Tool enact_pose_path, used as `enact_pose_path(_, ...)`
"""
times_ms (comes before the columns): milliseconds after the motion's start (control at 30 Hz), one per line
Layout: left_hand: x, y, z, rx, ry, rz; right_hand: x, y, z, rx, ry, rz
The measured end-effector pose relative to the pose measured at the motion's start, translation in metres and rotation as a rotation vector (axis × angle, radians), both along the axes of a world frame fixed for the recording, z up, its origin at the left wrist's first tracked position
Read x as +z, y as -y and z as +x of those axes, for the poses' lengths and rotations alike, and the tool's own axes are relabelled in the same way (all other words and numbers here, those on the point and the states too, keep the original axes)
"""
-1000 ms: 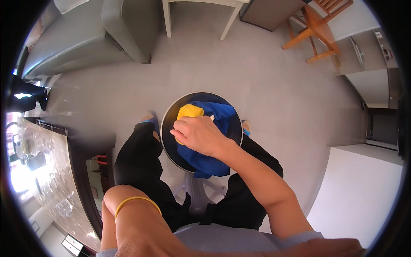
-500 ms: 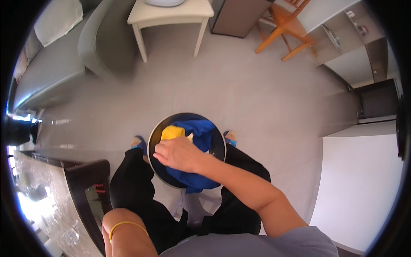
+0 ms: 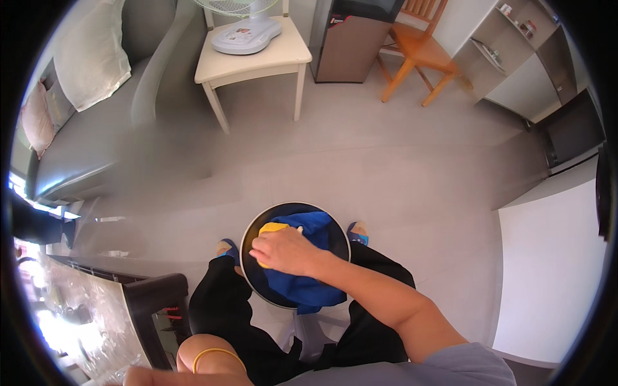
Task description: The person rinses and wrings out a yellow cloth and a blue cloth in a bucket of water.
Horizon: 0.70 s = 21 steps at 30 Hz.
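A dark round pan (image 3: 252,278) with a pale rim rests on a grey plastic stool (image 3: 309,331) between my legs. Crumpled blue cloth (image 3: 306,286) fills much of it and hangs over the near rim. My right hand (image 3: 280,249), fingers curled, grips a yellow cloth (image 3: 273,227) on top of the blue one, at the pan's left half; a small pale bit sticks out beside my knuckles. Part of my left hand (image 3: 148,378) shows at the bottom edge, left of my bent arm with a yellow band; its fingers are mostly cut off.
A grey sofa (image 3: 84,151) is at left, a glossy table (image 3: 90,309) nearer. Ahead stand a cream chair (image 3: 251,71) holding a fan (image 3: 248,42), a small fridge (image 3: 341,61) and a wooden chair (image 3: 418,48). A white cabinet (image 3: 547,270) is at right.
The view has tilted upward, so pan and legs sit lower and the fan shows. My right hand stays on the yellow cloth. My left hand has entered at the bottom edge.
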State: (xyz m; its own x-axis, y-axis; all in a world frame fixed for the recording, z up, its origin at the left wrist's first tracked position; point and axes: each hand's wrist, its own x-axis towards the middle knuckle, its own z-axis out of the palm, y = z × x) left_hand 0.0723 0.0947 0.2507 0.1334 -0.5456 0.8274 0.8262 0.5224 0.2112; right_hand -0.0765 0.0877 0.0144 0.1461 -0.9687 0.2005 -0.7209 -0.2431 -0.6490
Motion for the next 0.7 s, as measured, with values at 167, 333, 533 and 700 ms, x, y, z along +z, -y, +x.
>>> enact_pose_path(167,-0.019,0.034,0.001,0.041,0.353,0.068,0.011,0.007,-0.012,-0.066,0.18,0.058)
enact_pose_path(333,-0.064,0.068,-0.04,0.333,0.792,0.364,0.019,0.012,-0.035,-0.131,0.355,0.089)
enact_pose_path(533,-0.144,0.077,-0.042,0.073,1.386,0.241,0.03,0.016,-0.054,-0.258,0.972,0.193)
enact_pose_path(700,-0.203,0.085,-0.032,-0.563,1.605,0.49,0.033,0.013,-0.071,-0.27,0.985,0.188)
